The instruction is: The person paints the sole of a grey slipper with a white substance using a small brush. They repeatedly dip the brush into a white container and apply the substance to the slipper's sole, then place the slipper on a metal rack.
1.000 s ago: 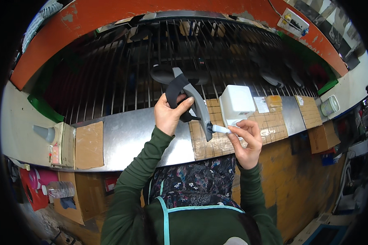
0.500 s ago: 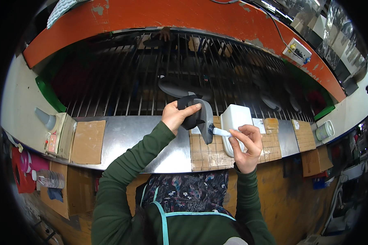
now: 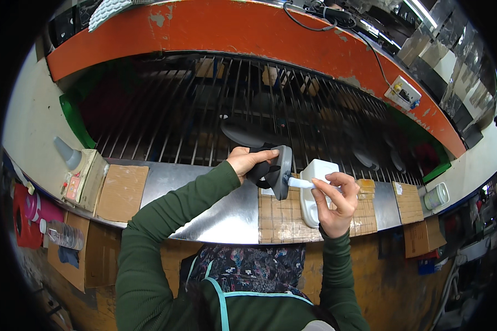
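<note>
My left hand is closed round the black straps of a sandal, its thumb lying along the top edge of the grey sole. The sole stands on edge, its underside facing right. A white-handled brush is pinched between the thumb and fingers of my right hand. Its tip, hard to make out, meets the sole's lower part, where a dark wet-looking patch shows. Just behind the brush stands a white plastic container, partly covered by my right hand, on taped cardboard.
Beyond the metal ledge runs a rack of metal bars with other dark shoes on it, under an orange beam. A control box stands at left, a socket at right.
The view has shifted, so the bench sits lower in the picture. The sandal has turned slightly, and the brush stays against the sole.
</note>
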Available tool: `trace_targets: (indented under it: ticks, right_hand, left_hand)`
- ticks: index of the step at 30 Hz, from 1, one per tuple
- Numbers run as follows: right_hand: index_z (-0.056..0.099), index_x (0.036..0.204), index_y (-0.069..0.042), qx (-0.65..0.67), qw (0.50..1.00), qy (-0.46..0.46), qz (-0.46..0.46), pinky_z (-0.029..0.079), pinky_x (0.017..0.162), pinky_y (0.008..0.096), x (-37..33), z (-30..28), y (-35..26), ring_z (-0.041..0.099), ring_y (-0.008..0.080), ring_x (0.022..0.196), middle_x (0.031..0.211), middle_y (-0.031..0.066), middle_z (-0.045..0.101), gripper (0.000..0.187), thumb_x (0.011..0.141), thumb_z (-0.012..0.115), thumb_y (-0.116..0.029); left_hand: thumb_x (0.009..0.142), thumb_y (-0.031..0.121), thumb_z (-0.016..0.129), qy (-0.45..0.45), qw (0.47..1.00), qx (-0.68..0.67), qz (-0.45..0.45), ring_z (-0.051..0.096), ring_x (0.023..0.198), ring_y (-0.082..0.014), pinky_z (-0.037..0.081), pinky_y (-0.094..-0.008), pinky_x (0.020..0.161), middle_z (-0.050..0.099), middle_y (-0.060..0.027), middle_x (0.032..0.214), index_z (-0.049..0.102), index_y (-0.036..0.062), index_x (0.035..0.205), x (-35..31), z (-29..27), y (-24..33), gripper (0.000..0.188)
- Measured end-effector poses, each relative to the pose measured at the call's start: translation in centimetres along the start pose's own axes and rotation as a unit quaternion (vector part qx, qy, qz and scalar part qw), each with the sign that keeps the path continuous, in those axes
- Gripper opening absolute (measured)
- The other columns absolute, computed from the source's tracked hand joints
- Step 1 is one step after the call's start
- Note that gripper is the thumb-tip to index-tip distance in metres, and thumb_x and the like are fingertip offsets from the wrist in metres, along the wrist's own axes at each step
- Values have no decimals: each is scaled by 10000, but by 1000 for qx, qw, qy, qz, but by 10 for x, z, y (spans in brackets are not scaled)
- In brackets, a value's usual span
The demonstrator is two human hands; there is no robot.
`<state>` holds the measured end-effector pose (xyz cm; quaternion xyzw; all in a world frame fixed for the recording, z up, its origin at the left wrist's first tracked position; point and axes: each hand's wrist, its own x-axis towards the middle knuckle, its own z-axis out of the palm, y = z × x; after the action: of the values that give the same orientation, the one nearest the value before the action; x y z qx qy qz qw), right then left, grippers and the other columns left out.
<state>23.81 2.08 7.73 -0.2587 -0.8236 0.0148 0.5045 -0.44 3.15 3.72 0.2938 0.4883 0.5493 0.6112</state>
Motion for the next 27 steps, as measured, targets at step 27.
trace_targets:
  ticks: [27]
  right_hand:
    - [767,973,-162,41,992,-63,-101,352,783,325,31,-1,16,554,143,738,981,38,610,310,676,812,-85]
  left_hand:
    - [933,197,632,-41,982,-112,-149,715,863,-227,634,-372,715,681,-204,1040,581,-63,1174,-12,-12,24,359]
